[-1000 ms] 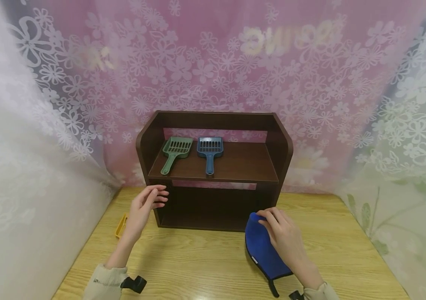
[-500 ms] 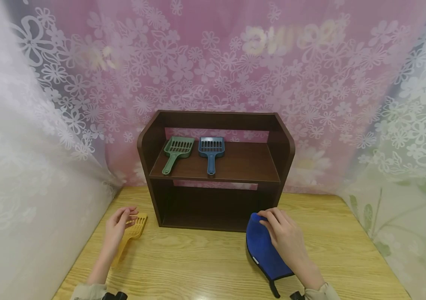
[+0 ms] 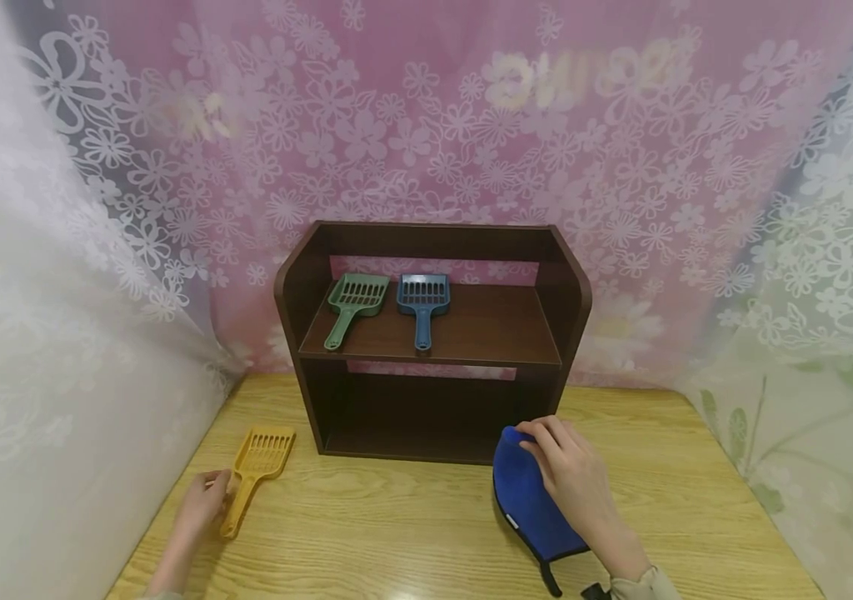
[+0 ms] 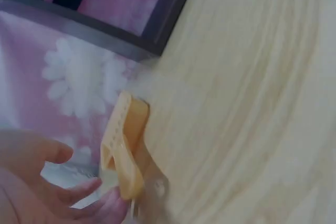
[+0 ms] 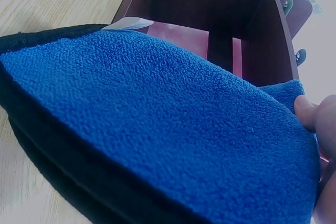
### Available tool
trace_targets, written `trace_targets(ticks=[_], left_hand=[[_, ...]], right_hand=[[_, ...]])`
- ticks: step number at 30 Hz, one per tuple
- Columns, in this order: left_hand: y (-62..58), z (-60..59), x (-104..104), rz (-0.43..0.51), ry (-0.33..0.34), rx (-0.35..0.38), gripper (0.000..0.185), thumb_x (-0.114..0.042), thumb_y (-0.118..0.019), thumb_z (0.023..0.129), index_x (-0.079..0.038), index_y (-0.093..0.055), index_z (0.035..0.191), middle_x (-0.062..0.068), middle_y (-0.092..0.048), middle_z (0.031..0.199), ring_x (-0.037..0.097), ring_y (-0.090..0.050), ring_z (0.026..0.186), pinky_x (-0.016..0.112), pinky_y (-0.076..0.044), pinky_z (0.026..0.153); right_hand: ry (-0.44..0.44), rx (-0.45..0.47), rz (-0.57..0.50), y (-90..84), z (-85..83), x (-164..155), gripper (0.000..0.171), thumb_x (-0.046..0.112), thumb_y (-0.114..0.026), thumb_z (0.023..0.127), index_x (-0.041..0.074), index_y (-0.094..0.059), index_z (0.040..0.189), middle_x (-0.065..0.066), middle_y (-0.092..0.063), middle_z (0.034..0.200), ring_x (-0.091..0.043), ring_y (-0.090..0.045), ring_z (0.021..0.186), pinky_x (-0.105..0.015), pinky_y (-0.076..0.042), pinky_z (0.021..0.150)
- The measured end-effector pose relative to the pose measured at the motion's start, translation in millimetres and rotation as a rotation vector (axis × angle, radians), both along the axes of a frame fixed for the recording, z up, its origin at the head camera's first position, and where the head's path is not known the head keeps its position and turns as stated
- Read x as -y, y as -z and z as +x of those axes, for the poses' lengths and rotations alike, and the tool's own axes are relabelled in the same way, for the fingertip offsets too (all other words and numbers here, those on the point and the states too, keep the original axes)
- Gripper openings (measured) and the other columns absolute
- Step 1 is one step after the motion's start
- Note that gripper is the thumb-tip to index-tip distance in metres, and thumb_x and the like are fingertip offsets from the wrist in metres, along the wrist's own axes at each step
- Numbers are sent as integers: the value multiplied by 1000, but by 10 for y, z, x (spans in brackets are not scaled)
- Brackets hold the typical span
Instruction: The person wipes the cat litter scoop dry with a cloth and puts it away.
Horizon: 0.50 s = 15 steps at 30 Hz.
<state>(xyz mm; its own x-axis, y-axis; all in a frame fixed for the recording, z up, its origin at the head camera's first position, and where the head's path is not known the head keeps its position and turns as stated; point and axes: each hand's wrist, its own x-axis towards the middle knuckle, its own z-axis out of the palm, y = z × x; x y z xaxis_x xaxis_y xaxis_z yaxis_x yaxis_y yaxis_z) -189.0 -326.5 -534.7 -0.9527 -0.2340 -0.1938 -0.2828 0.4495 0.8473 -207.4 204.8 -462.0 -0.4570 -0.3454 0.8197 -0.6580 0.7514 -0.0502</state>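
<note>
At the far left, the left hand (image 3: 203, 503) sits low beside the handle of a yellow slotted litter scoop (image 3: 251, 476). Its grip is wide: in the left wrist view the thumb stands apart from the fingers, with nothing between them. The fingertips are by the handle's end, though whether they touch it I cannot tell. The scoop lies on the wood-grain tabletop (image 3: 381, 517), near the left side of the brown shelf unit (image 3: 494, 325), head away from the person and handle toward them, which probably makes the handle the easy part to take.

On the unit's upper shelf, the green litter scoop (image 3: 347, 314) comes first, slightly slanted, then the blue litter scoop (image 3: 423, 314), laid straighter, with a gap between. Both handles point to the front edge, presumably so that each can be reached without going deep between the side panels.

Farther right, a blue cloth (image 3: 522, 492) with black trim droops before the unit's lower right corner. The right hand (image 3: 571, 477) pinches its upper edge between thumb and fingers, so this grip is narrow, with only fabric in it. Held from that one place, the cloth slopes down in a curved sheet, its black loop (image 3: 548, 577) nearest the person; fabric this soft likely sags wherever it lacks support.
</note>
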Motion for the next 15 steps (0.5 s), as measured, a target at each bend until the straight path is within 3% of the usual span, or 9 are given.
trace_targets(ticks=[3,8,11,15], left_hand=[[86,-18,59,24,46,49,67,-35,-30,112,27,-30,139,44,-50,131,47,-62,109,43,-57,82],[141,-49,50,202,57,83,65,-34,-27,113,26,-35,138,27,-69,108,27,-72,92,35,-59,75],[152,-59,9,329,41,91,64,-31,-25,113,27,-33,138,15,-73,96,20,-73,83,33,-60,73],[176,-76,-37,467,55,105,64,-32,-22,113,27,-35,135,12,-71,92,19,-73,80,33,-61,74]], right_hand=[[-3,-6,-6,5,-10,-1,36,35,-45,109,11,-71,107,-1,-64,97,-17,-62,82,-30,-51,67],[-2,-8,-5,15,-11,-1,36,36,-45,109,11,-72,108,-1,-64,97,-17,-62,81,-31,-51,66],[0,-12,2,17,-6,5,36,36,-45,110,12,-71,108,0,-64,97,-16,-62,81,-31,-51,66],[0,-12,5,20,-6,14,36,36,-44,110,11,-71,107,0,-64,97,-16,-61,80,-30,-51,65]])
